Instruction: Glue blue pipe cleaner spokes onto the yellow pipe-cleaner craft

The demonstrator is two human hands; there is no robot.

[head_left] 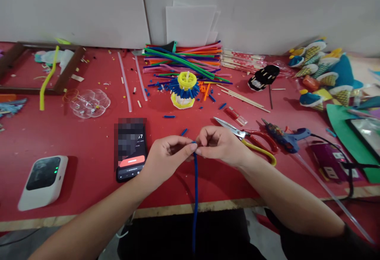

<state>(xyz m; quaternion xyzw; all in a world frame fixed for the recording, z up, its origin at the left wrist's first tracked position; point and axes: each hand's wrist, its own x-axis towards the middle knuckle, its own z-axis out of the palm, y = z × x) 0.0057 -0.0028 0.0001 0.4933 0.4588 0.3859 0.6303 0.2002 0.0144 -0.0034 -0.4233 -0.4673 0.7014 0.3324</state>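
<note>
Pinching a thin blue plastic straw [195, 196] between both hands [194, 149].

— What do you see behind the work?
— From my feed, a plain white panelled wall [74, 6] with one vertical seam [144, 10], evenly lit.
— And below?
— A long red-topped desk [89, 141] with a pale wooden front edge; grey floor [18, 244] beneath it.

Craft workshop: red table [89, 141], straws [184, 60] beyond the hands, scissors [249, 135] and glue gun [286, 135] just right.
</note>
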